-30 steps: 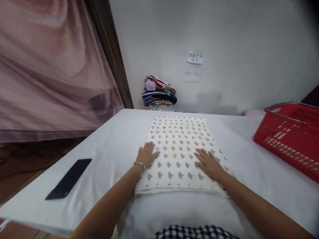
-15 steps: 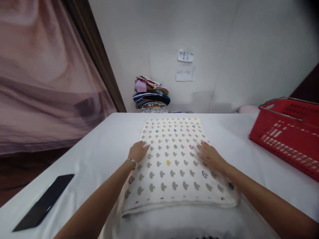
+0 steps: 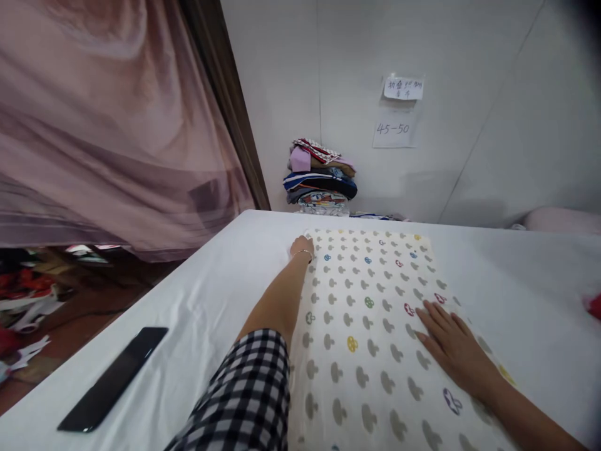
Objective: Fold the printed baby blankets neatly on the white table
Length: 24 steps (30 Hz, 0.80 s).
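A white cloth printed with grey and coloured mushrooms [image 3: 375,326] lies flat on the white-covered table [image 3: 211,275], running from the near edge of view toward the far side. My left hand [image 3: 302,245] reaches to the cloth's far left corner, with its fingers bent at the edge; whether they pinch the fabric is hidden. On the right part of the cloth, my right hand [image 3: 451,343] rests palm down with its fingers spread.
A black phone-like slab [image 3: 115,379] lies at the table's left. Folded clothes [image 3: 322,178] are stacked beyond the far edge, by the wall with paper signs [image 3: 394,128]. A pink curtain [image 3: 117,125] hangs at left. Something red [image 3: 595,305] shows at the right edge.
My left hand has moved forward from the cloth's left side to its far left corner. My right hand still lies on the cloth's right part. The view has shifted right and closer.
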Each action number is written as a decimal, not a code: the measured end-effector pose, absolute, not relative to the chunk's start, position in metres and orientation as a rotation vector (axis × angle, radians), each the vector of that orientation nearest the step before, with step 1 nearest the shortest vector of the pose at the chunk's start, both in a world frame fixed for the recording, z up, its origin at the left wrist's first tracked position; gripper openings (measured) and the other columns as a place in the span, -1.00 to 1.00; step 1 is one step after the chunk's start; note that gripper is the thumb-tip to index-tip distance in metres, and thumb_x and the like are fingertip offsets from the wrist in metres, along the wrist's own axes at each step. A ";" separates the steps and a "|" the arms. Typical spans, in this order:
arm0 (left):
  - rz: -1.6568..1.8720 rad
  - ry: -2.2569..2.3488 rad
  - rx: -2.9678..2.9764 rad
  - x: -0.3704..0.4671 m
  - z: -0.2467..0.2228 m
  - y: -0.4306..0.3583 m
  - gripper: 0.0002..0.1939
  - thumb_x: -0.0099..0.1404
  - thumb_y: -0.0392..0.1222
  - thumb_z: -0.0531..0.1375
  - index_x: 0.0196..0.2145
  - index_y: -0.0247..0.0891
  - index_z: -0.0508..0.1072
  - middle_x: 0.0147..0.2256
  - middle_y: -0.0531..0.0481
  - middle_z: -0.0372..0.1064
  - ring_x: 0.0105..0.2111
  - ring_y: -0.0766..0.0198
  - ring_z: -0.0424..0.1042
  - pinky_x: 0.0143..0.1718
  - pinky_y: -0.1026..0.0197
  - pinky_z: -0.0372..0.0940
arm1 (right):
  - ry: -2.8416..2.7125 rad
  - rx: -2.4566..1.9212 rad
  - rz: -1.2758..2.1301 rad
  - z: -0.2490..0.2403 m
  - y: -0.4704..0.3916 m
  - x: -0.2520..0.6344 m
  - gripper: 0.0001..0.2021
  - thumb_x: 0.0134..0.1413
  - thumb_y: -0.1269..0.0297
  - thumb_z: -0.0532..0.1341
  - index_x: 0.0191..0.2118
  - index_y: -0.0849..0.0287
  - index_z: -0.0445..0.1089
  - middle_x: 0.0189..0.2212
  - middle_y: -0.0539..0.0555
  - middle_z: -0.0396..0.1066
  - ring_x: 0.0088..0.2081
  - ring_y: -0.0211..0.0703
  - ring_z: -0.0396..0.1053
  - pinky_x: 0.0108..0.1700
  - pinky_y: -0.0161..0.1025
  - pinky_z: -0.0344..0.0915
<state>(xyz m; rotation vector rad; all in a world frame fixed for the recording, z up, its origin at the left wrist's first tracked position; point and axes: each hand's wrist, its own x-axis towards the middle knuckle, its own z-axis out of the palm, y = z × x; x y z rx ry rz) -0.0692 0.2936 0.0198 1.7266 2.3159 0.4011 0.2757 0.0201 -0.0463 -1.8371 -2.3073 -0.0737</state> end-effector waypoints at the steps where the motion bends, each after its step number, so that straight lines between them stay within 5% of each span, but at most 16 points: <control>1: 0.413 2.327 1.722 -0.070 0.017 0.299 -0.60 0.35 -0.08 -0.07 0.00 -0.35 0.33 -0.01 -0.31 0.32 -0.04 0.08 0.36 -0.12 0.13 0.26 | -2.310 -1.839 -0.074 -0.046 0.020 0.276 -0.43 0.21 -0.05 -0.09 0.27 0.04 0.00 0.29 0.05 -0.12 0.29 0.02 -0.18 0.24 0.14 -0.09; 5: 0.404 2.376 1.672 -0.085 0.010 0.310 -0.63 0.35 -0.19 -0.09 0.03 -0.36 0.30 0.01 -0.33 0.29 -0.04 0.05 0.36 -0.12 0.08 0.26 | -2.316 -1.863 -0.043 -0.043 0.020 0.274 -0.43 0.20 -0.06 -0.08 0.28 -0.01 -0.03 0.29 0.02 -0.14 0.29 0.01 -0.18 0.24 0.15 -0.10; 9: 0.381 2.360 1.718 -0.089 0.013 0.305 -0.57 0.33 -0.09 -0.07 0.05 -0.37 0.27 0.05 -0.33 0.25 -0.01 0.00 0.33 -0.10 0.04 0.27 | -2.299 -1.868 -0.012 -0.041 0.020 0.271 -0.43 0.20 -0.05 -0.08 0.28 -0.03 -0.06 0.29 0.01 -0.16 0.29 0.00 -0.19 0.26 0.13 -0.13; 16: 0.264 2.104 2.248 -0.076 0.013 0.276 -0.35 0.28 0.17 -0.12 0.22 -0.23 0.07 0.31 -0.12 -0.26 0.28 0.01 -0.23 0.21 -0.12 -0.15 | -2.289 -1.934 0.256 -0.021 0.027 0.272 -0.43 0.22 -0.09 -0.14 0.26 0.00 0.01 0.29 0.05 -0.15 0.29 0.02 -0.22 0.25 0.11 -0.15; 24: 0.103 2.093 2.186 -0.083 -0.002 0.274 -0.26 0.25 0.26 -0.22 0.23 -0.24 0.06 0.31 -0.13 -0.27 0.28 -0.02 -0.26 0.19 -0.24 -0.20 | -2.177 -2.005 0.277 0.032 0.115 0.265 -0.39 0.24 -0.04 -0.19 0.28 0.20 -0.05 0.32 0.12 -0.29 0.31 -0.02 -0.39 0.28 0.01 -0.29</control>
